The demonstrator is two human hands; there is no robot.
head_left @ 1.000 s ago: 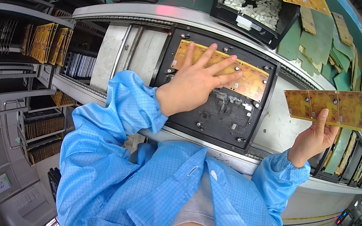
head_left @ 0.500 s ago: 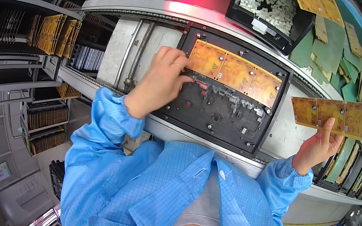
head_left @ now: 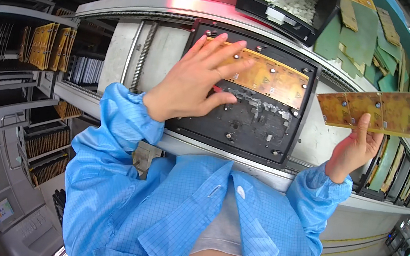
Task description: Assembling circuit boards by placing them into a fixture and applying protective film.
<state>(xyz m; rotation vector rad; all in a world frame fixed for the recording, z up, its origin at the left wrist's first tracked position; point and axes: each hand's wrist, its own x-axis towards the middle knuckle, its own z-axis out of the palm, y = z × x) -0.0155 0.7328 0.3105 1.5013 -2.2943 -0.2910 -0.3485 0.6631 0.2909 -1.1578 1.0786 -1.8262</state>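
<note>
The left hand [head_left: 195,82] lies spread, palm down, on a long yellow-orange circuit board strip [head_left: 264,76] seated along the upper part of a black rectangular fixture tray [head_left: 247,128] on a grey conveyor frame [head_left: 137,50]. The right hand [head_left: 356,149] holds a second yellow-orange circuit board strip [head_left: 367,109] up by its lower edge, thumb on its face, well apart from the tray. Both forearms wear light blue sleeves [head_left: 122,116]. Green circuit boards [head_left: 363,45] lie stacked beyond.
</note>
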